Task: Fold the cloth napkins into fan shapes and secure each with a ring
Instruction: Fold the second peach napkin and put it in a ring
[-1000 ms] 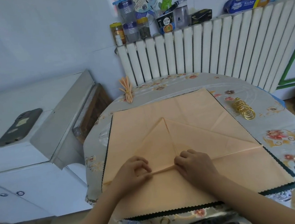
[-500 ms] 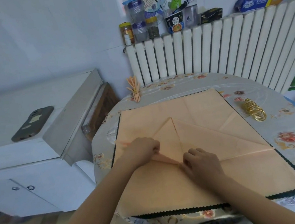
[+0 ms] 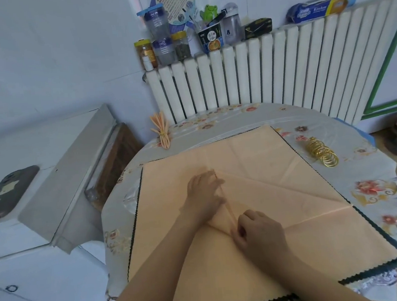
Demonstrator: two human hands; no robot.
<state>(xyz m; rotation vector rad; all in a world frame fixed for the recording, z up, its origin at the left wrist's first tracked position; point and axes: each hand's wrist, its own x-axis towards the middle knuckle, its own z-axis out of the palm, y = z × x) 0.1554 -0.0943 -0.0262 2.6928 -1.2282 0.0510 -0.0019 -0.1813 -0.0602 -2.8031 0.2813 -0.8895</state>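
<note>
Both hands (image 3: 206,193) (image 3: 259,231) press smooth peach napkin's (image 3: 278,167) triangular fold.

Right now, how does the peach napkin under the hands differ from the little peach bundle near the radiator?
The napkin lies spread flat, only partly folded; the bundle is already pleated into a narrow fan. The napkin has no ring; the bundle is bound at its middle. Both are peach cloth on the table.

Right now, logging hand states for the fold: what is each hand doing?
Left hand: fingers straight, pressing along the napkin fold, open.
Right hand: fingers curled, pinching the fold's near end.
</note>
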